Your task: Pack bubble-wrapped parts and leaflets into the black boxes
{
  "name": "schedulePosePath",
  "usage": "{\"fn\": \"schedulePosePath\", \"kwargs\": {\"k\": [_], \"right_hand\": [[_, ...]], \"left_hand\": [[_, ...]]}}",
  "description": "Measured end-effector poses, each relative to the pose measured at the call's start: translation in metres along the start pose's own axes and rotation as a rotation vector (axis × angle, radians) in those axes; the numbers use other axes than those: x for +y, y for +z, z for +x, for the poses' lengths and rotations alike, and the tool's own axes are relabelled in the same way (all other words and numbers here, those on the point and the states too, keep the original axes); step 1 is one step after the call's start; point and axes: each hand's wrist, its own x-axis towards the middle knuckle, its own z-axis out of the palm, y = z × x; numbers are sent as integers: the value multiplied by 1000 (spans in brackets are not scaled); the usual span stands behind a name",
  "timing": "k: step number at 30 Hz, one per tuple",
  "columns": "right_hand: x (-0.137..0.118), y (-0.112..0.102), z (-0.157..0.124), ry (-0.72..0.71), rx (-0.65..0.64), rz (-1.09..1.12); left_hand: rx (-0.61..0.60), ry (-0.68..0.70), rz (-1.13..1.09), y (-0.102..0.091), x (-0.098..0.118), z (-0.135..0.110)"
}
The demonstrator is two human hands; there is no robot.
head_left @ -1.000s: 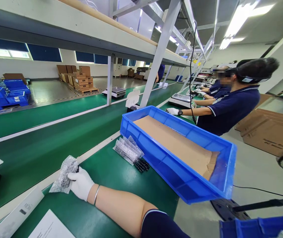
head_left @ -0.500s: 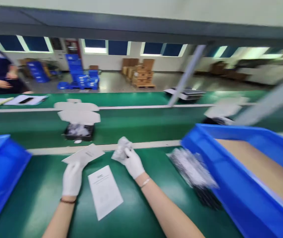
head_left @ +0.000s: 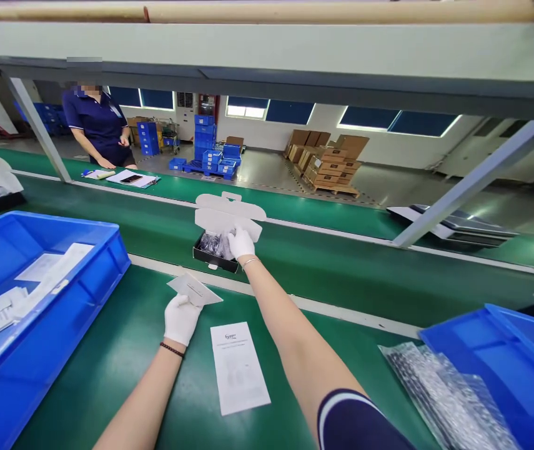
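Note:
My left hand, in a white glove, pinches a folded white card above the near green belt. My right hand, also gloved, reaches over the farther belt and rests on a bubble-wrap pouch. That pouch lies in an open black box, whose white inner lid stands up behind it. A printed white leaflet lies flat on the near belt below my left hand, touching neither hand.
Blue bins stand at left, holding white papers, and at right, beside a pile of bubble-wrap pouches. A co-worker stands across the belts. A metal post rises between the belts at right, and a shelf runs overhead.
My view has swung left, away from the co-worker beside me. My right hand has carried the pouch forward from the near belt to the black box. My left hand still holds the card.

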Motion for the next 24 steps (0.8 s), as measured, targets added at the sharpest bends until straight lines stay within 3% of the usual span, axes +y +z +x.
{"fn": "schedulePosePath", "kwargs": {"k": [4, 7, 12, 16, 20, 24], "right_hand": [[6, 29, 1, 5, -41, -167], [17, 33, -2, -33, -41, -298], [38, 23, -13, -100, -104, -427], [54, 19, -31, -116, -59, -462], [67, 12, -41, -174, -62, -460], [73, -9, -38, -206, -97, -439]], "left_hand": [[24, 0, 27, 2, -3, 2], [-3, 15, 68, 1, -6, 2], [-45, 19, 145, 0, -9, 2], [-74, 64, 224, 3, -13, 0], [-110, 189, 448, 8, -21, -3], [-86, 323, 799, 7, -21, -6]]}}
